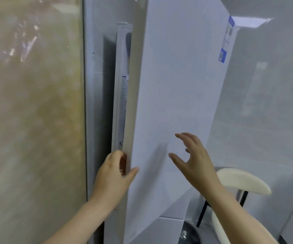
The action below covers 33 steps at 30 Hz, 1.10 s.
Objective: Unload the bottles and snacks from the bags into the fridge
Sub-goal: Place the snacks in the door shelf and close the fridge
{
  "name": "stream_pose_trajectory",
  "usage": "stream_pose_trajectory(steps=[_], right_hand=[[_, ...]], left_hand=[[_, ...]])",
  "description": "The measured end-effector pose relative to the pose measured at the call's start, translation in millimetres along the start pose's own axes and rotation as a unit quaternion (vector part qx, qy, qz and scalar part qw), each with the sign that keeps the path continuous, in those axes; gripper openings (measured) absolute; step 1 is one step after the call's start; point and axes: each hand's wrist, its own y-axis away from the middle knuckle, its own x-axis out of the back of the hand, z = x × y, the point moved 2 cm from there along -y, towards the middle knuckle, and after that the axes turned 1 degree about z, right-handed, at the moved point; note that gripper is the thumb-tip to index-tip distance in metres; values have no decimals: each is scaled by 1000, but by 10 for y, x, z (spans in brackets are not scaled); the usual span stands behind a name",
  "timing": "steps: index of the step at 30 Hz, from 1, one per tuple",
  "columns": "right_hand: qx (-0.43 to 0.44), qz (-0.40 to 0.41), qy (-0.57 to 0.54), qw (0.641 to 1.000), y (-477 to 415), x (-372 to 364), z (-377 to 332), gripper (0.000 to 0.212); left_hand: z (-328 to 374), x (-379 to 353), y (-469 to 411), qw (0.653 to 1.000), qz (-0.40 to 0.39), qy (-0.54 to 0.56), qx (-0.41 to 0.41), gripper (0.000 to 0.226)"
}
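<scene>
The tall white fridge door (174, 103) fills the middle of my view. It stands slightly ajar, with a marbled wall panel (33, 111) just to its left and a cream chair (239, 180) low on the right. The door's free edge runs straight up and down on my left side, and the hinge seems to be on the right. My left hand (113, 175) is the nearer one: its fingers curl round that edge and the thumb lies on the front face. My right hand (195, 159) holds nothing, its fingers spread and loose just off the door's face. I'd judge the door has to swing rightward, towards the chair. No bags, bottles or snacks are in sight.
</scene>
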Motion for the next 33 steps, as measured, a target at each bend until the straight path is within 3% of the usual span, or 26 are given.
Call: stream_pose_trajectory(steps=[7,10,20,24,29,33], right_hand=[[110,-45,32,992,-541,-561,137,110],[112,-44,41,992,-650,-779,146,124],[72,-21,95,993,-1101,-1490,185,122],[56,-6,130,990,-1306,-1782,215,120],[29,1,181,983,-1589,-2166,291,134],[16,17,219,975,-1815,-2425,386,128]], left_hand=[[-306,-6,-301,998,59,-16,11,35],[-407,4,-410,998,64,-9,16,38],[-1011,29,-1175,998,50,15,22,31],[-1264,14,-1579,1000,20,14,10,31],[-1599,-63,-2137,1000,-22,12,10,24],[-1800,-170,-2573,999,-52,7,11,22]])
